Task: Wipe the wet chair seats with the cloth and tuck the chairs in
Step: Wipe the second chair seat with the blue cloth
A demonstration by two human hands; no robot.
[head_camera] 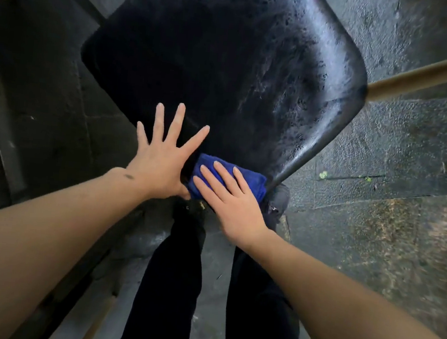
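A black chair seat [227,60] fills the upper middle of the head view, its surface beaded and streaked with water, most of all on the right side. A folded blue cloth [206,167] lies on the seat's near corner. My right hand [230,200] presses flat on the cloth with its fingers stretched over it. My left hand [161,152] lies beside the cloth on the seat's near left edge, fingers spread wide, holding nothing.
A wooden chair leg [428,74] juts out to the right of the seat. Wet dark stone paving [376,211] surrounds the chair. My dark-trousered legs [172,287] stand just below the seat. A metal rail [2,134] runs along the left.
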